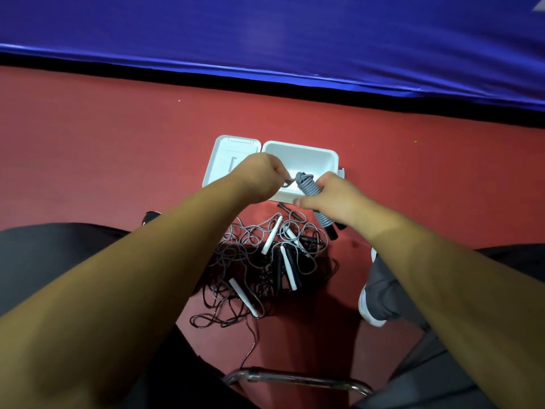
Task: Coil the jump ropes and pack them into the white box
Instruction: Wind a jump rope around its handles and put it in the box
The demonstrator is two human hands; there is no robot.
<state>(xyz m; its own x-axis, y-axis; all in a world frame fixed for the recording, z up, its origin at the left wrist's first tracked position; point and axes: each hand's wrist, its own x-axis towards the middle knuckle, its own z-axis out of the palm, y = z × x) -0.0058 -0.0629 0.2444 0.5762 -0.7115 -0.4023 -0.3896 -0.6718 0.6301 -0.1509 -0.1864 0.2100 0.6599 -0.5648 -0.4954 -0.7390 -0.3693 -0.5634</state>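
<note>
Your right hand [327, 196] grips the grey coiled rope [308, 185] over the near edge of the white box [295, 146] at 12 o'clock. Your left hand [259, 175] pinches its loose tail. If that tail slips before it is tucked, the wraps will likely spring loose. The box's visible part holds nothing, and its lid [227, 154] lies open at 10. The tangled ropes [265, 261] wait at 6.

Red matte floor [103, 149] (a few small specks on it) meets a black strip [177, 72] under a glossy blue covering [265, 31] across the top; bent chrome tube [295, 377] at bottom edge.
</note>
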